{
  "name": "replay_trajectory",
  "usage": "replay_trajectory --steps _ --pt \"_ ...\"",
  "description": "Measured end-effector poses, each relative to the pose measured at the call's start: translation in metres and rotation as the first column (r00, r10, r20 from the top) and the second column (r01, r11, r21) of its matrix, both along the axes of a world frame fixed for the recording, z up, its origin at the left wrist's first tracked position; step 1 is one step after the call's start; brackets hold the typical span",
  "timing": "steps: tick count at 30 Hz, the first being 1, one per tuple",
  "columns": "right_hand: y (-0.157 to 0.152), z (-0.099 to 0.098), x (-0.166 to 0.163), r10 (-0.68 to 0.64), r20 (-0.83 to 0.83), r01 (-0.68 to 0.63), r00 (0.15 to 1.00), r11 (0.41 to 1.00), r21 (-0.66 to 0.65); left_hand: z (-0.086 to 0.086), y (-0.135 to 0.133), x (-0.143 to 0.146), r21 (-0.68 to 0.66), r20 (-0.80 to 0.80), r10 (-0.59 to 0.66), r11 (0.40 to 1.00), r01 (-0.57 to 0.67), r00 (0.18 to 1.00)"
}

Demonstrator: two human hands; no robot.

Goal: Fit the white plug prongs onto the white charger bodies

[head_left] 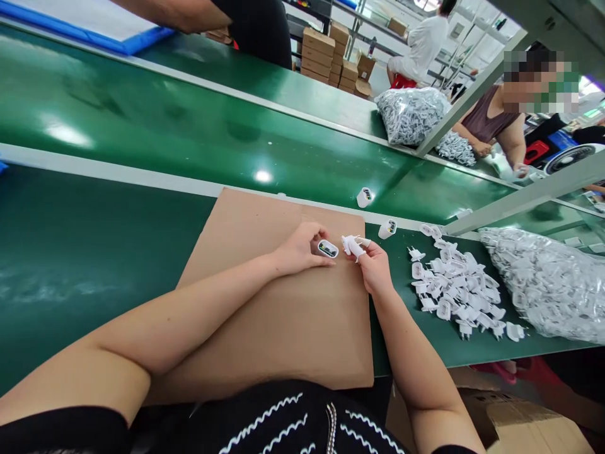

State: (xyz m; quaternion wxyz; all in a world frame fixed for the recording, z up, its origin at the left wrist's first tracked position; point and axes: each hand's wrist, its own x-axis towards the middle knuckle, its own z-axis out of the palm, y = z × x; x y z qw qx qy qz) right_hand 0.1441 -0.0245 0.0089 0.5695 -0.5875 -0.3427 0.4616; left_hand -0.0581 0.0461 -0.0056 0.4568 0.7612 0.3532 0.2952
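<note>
My left hand (299,249) is closed round a small white charger housing (328,248), its open end facing up. Close to its right, my right hand (374,265) pinches a white plug piece (352,246) with prongs. Both hands hover over a brown cardboard sheet (283,315) that lies on the green bench. A heap of loose white plug pieces (456,287) lies just right of my right hand. Two more white housings (387,229) (363,197) stand beyond the cardboard, the farther one on the conveyor belt.
A clear bag full of white parts (548,284) lies at the right edge. A green conveyor belt (189,126) runs across behind the bench. Another bag of parts (411,113) sits beyond it. A person (496,120) works opposite, with others and stacked cardboard boxes (331,57) farther back.
</note>
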Motion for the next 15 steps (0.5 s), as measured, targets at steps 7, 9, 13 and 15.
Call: replay_trajectory --steps 7,9,13,15 --pt "-0.003 0.002 -0.003 0.021 0.022 -0.021 1.0 1.0 -0.007 0.004 0.001 -0.003 0.007 -0.019 -0.066 0.998 0.066 0.998" --pt "-0.004 0.004 -0.005 0.003 0.054 -0.005 0.999 1.0 0.023 0.007 0.001 -0.004 -0.001 -0.027 -0.045 0.999 0.045 0.999" --pt "-0.005 0.008 -0.005 -0.026 0.141 0.014 0.99 0.996 0.086 0.012 0.004 -0.012 -0.098 0.028 -0.199 0.975 0.201 0.98" --pt "-0.005 0.009 -0.003 -0.038 0.156 0.023 0.987 0.995 0.093 0.012 0.003 -0.013 -0.148 0.071 -0.289 0.943 0.297 0.955"
